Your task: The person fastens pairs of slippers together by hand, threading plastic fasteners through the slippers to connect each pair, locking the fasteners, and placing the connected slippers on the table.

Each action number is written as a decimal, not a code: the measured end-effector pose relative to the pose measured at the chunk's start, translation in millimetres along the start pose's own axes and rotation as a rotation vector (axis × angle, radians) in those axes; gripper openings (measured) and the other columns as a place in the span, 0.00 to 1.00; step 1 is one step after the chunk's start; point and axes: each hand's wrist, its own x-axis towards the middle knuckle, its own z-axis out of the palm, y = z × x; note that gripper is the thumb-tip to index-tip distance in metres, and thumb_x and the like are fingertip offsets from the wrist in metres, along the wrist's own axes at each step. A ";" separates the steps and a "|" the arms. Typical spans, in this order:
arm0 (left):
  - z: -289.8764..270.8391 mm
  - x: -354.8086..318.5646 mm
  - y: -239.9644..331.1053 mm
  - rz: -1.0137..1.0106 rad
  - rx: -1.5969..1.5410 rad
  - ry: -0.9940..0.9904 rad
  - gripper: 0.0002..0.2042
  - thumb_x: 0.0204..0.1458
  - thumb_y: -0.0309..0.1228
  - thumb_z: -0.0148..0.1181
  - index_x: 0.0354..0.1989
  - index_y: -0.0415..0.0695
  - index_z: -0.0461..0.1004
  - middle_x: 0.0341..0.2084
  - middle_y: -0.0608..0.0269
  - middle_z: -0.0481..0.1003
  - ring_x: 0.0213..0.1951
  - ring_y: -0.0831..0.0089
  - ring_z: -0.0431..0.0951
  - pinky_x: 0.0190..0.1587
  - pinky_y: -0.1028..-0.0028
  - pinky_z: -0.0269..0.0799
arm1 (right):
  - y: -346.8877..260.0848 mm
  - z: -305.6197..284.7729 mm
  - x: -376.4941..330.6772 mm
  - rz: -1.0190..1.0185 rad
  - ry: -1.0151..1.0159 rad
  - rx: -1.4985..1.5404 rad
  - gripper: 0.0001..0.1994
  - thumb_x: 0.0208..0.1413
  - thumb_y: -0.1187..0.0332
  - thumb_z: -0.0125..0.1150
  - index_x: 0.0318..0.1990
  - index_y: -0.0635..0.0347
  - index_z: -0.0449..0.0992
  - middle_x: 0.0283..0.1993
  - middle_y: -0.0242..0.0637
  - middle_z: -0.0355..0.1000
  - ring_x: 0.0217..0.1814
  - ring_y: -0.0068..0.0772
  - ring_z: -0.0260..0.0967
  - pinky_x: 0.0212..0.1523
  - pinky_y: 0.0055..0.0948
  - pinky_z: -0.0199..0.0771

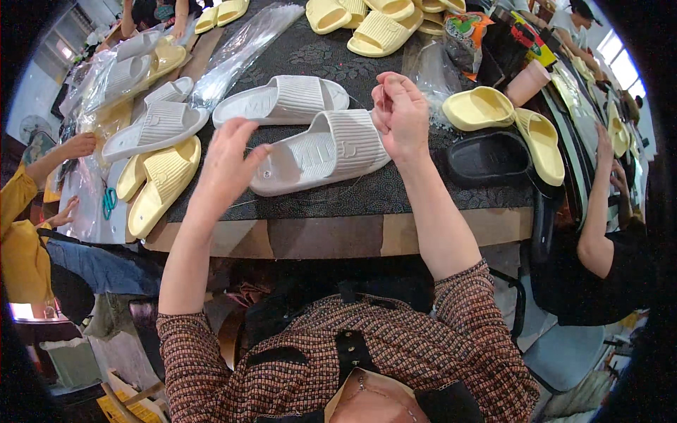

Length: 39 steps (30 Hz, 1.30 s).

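A light grey ribbed slide sandal [303, 158] lies on the dark patterned table cover, its open heel toward my left hand [224, 158]. That hand hovers beside the heel with its thumb and fingers apart, holding nothing. My right hand [400, 116] is closed in a pinch at the sandal's toe end, and whatever it may hold is hidden by the fingers. Just behind lies a second grey slide sandal [285, 99], pointing the same way.
Left: grey sandals [159, 127], yellow sandals [169, 187], teal scissors [108, 203] and plastic bags [247, 46]. Right: yellow clogs [479, 108], a black clog [489, 158] and a pink cup [527, 83]. Yellow sandals [381, 35] are piled behind. Co-workers sit on both sides.
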 end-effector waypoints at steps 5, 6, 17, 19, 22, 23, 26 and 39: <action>23.6 28.2 -24.3 0.011 0.170 0.023 0.31 0.44 0.43 0.61 0.52 0.33 0.62 0.50 0.44 0.65 0.52 0.50 0.64 0.53 0.61 0.60 | 1.1 0.7 0.8 0.026 0.044 -0.100 0.07 0.59 0.68 0.47 0.36 0.62 0.69 0.25 0.35 0.68 0.11 0.13 0.48 0.09 0.15 0.46; 28.6 34.5 -23.9 -0.019 0.133 -0.094 0.32 0.44 0.44 0.61 0.53 0.33 0.61 0.48 0.44 0.66 0.51 0.50 0.65 0.53 0.61 0.60 | 1.0 -0.6 2.5 0.019 0.044 -0.100 0.07 0.59 0.68 0.47 0.36 0.62 0.69 0.25 0.35 0.68 0.11 0.13 0.48 0.09 0.15 0.46; 53.7 54.4 41.0 -0.072 -0.244 -0.209 0.15 0.48 0.38 0.56 0.28 0.34 0.71 0.25 0.42 0.73 0.31 0.50 0.74 0.36 0.59 0.68 | -4.0 -9.6 8.9 0.010 0.087 -0.121 0.07 0.59 0.67 0.47 0.36 0.61 0.68 0.24 0.35 0.68 0.11 0.13 0.47 0.10 0.16 0.44; 62.0 51.7 52.3 -0.079 -0.330 -0.238 0.14 0.47 0.36 0.56 0.28 0.34 0.71 0.26 0.44 0.73 0.33 0.50 0.74 0.37 0.60 0.68 | -2.6 -10.2 8.6 0.024 0.068 -0.110 0.07 0.59 0.67 0.48 0.36 0.61 0.68 0.21 0.31 0.64 0.12 0.14 0.47 0.09 0.16 0.45; 62.7 46.1 68.3 -0.057 -0.264 -0.292 0.13 0.48 0.35 0.55 0.31 0.34 0.70 0.31 0.44 0.71 0.37 0.49 0.72 0.40 0.59 0.67 | -4.4 -14.1 8.5 0.043 0.065 -0.101 0.08 0.59 0.67 0.48 0.36 0.62 0.69 0.17 0.27 0.59 0.11 0.13 0.46 0.09 0.16 0.44; 64.6 43.3 68.4 -0.056 -0.250 -0.254 0.13 0.48 0.34 0.55 0.32 0.33 0.70 0.33 0.44 0.70 0.39 0.48 0.72 0.42 0.59 0.67 | -5.3 -13.4 9.0 0.043 0.064 -0.102 0.08 0.59 0.67 0.48 0.36 0.62 0.69 0.17 0.27 0.59 0.11 0.13 0.46 0.09 0.16 0.44; 67.4 40.6 70.6 -0.061 -0.252 -0.187 0.13 0.48 0.33 0.54 0.32 0.33 0.69 0.35 0.43 0.70 0.41 0.47 0.71 0.43 0.58 0.66 | -12.2 -13.7 10.5 0.067 0.032 -0.020 0.08 0.59 0.66 0.48 0.35 0.62 0.69 0.16 0.24 0.55 0.10 0.14 0.44 0.09 0.17 0.43; 50.5 -1.2 56.1 -0.207 -0.305 0.008 0.11 0.43 0.29 0.56 0.24 0.31 0.68 0.25 0.42 0.70 0.31 0.48 0.72 0.35 0.60 0.66 | -22.0 3.9 41.2 -0.191 -0.392 -1.083 0.09 0.51 0.69 0.56 0.35 0.67 0.76 0.30 0.36 0.74 0.34 0.24 0.70 0.38 0.21 0.69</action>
